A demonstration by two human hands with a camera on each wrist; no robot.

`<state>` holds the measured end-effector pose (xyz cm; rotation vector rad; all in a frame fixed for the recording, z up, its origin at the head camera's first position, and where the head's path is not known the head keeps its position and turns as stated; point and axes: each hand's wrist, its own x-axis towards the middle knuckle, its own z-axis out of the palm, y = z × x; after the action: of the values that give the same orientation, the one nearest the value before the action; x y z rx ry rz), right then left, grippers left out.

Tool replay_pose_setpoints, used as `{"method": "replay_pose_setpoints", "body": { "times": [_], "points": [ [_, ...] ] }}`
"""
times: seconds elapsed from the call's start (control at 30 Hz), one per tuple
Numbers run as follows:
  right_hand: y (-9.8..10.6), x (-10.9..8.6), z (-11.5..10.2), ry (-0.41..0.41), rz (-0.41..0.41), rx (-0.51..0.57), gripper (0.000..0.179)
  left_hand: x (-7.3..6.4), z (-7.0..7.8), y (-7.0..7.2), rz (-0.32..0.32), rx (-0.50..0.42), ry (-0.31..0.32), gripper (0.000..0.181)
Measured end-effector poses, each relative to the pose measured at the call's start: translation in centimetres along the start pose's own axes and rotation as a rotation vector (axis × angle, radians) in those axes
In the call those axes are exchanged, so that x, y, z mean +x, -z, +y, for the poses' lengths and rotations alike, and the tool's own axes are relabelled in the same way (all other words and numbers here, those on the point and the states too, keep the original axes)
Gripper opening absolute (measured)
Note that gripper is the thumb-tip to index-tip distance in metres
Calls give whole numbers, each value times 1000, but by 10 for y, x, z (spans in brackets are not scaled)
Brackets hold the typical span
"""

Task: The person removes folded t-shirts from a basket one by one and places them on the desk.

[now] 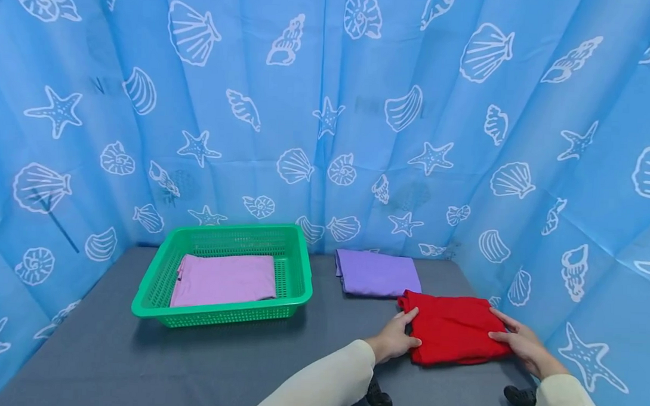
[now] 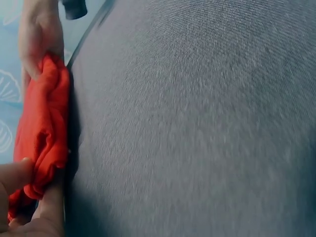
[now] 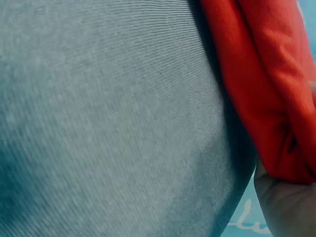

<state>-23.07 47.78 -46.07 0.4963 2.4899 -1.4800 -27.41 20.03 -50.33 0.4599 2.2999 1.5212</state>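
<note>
A folded red cloth (image 1: 455, 330), seemingly a garment, lies level between both hands at the right of the head view. At its left edge my left hand (image 1: 392, 338) grips the layers; the left wrist view shows the thumb above and fingers (image 2: 49, 210) beneath. My right hand (image 1: 524, 347) holds the opposite edge, thumb on top, its other fingers partly hidden by the fabric. In the right wrist view, the red folds (image 3: 266, 74) hang over a dark shadow on the table. Just behind the red cloth is a folded purple cloth (image 1: 378, 273).
A green plastic basket (image 1: 235, 317) stands at the left with a folded pink cloth (image 1: 225, 280) inside. Grey fabric covers the table (image 1: 217, 366). A blue curtain (image 1: 327, 137) with white shells and starfish encloses the back and sides, close to my right hand.
</note>
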Motion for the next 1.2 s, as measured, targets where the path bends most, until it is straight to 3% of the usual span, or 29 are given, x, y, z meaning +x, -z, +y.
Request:
{"method": "replay_pose_setpoints", "body": {
  "times": [0.17, 0.4, 0.6, 0.9, 1.0, 1.2],
  "points": [
    [4, 4, 7, -35, 51, 13, 86, 0, 3, -10, 28, -3, 4, 67],
    [2, 6, 13, 17, 119, -2, 81, 8, 8, -13, 74, 13, 16, 67],
    [-1, 5, 16, 11, 187, -26, 81, 11, 11, -12, 45, 54, 35, 67],
    [-1, -2, 13, 21, 206, -74, 85, 9, 3, -5, 34, -2, 32, 60],
    [-1, -5, 10, 26, 245, -104, 82, 8, 2, -3, 31, -97, 33, 57],
    [-9, -14, 0, 105, 409, -199, 62, 6, -8, 5, 6, -416, -17, 55]
  ]
}}
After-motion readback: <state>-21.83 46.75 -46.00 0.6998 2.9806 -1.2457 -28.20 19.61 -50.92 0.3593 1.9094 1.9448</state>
